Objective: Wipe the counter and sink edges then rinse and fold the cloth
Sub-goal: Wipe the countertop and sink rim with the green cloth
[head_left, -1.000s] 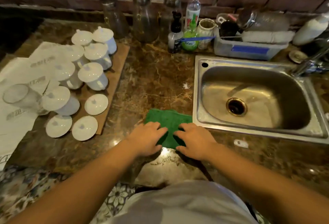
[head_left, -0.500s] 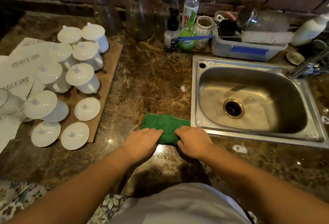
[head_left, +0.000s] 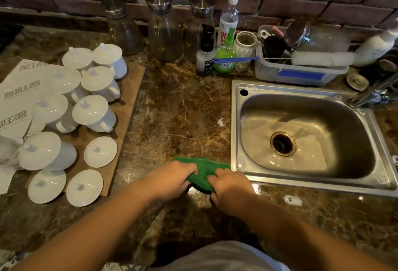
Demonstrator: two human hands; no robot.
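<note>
Since a second ago your hands have bunched the green cloth narrower; it lay flatter and wider under your palms then, and now it is gathered into a thicker wad. It sits on the marble counter at about 6 o'clock of the open stone, its right edge just beside the sink rim's near-left corner.

Your left hand has its fingers curled over the cloth's left end, pinching it; your right hand grips the near-right end, knuckles up. Both are closed on fabric, not flat.

Expect the cloth to be soft and limp, light, probably damp, so it will sag and unfold if held by one corner. Take it by matched corners or along a folded edge, thumbs beneath, and press each crease against the stone. The counter looks glossy, so the wad may slide as you push.

At 9 o'clock the lidded white cups are fragile; keep your elbows clear.
</note>
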